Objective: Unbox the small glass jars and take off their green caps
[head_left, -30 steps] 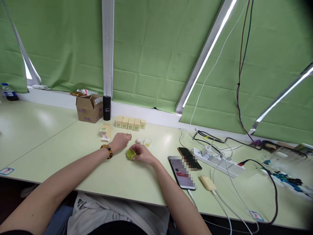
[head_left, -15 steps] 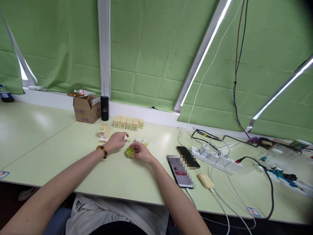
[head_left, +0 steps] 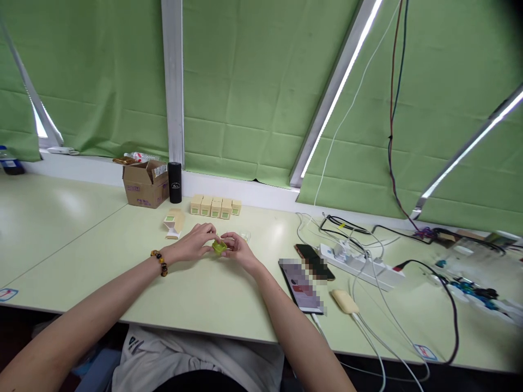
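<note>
A small green cup-like pot (head_left: 219,248) is held just over the table between my hands. My right hand (head_left: 242,252) grips it from the right, with thumb and fingers closed at its side. My left hand (head_left: 196,240) is at the pot's left rim, its fingers bent together in a pinch; whatever is between them is too small to make out. Behind my right fingers, a clear plastic piece (head_left: 246,236) is partly covered. Left of it and beyond my left hand lies an opened small carton (head_left: 174,223) with its flap out.
Several small tan boxes (head_left: 216,208) stand in a row at the back, near a black bottle (head_left: 175,182) and a cardboard box (head_left: 145,185). To the right lie two phones (head_left: 314,261), a power strip (head_left: 359,267), a cream-coloured case (head_left: 344,301) and tangled cables.
My left hand has come from above the small pale bits on the table to the green pot's rim. The pot has risen slightly, and my right hand still holds it.
</note>
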Tool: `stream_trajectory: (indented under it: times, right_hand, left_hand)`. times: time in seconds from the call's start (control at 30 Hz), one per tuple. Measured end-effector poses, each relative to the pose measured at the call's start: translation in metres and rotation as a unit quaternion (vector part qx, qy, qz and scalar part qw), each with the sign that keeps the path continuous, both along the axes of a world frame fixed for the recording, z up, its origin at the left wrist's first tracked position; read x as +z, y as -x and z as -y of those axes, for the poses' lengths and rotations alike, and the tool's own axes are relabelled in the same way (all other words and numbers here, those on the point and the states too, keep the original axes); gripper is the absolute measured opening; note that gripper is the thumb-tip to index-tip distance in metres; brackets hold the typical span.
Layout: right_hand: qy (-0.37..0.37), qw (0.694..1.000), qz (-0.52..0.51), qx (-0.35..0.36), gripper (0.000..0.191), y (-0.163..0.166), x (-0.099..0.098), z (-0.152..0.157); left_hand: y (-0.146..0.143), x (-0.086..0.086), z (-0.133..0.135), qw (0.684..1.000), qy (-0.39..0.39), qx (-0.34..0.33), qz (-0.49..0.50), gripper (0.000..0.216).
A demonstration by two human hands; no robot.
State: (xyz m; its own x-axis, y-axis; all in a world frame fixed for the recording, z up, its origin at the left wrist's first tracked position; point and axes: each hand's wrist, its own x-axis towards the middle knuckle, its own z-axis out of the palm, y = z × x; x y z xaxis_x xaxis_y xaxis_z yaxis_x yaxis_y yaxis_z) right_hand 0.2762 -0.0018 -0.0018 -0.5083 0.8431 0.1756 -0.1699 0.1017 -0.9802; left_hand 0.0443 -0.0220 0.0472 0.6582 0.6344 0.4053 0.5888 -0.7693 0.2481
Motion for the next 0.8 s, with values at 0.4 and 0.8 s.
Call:
stream_trajectory:
  times: [0.4, 0.8]
  right_hand:
    - [0.008, 0.997, -0.064, -0.040, 0.055, 0.000, 0.007, 0.003]
    - [-0.026, 0.994, 0.104, -0.030, 0.047, 0.005, -0.004, 0.004]
  left_hand:
    - [-0.002, -0.006, -0.021, 0.930, 0.158, 0.024, 0.332, 0.023]
    - [0.016, -0.018, -0.033, 0.672, 0.359, -0.048, 0.646, 0.025]
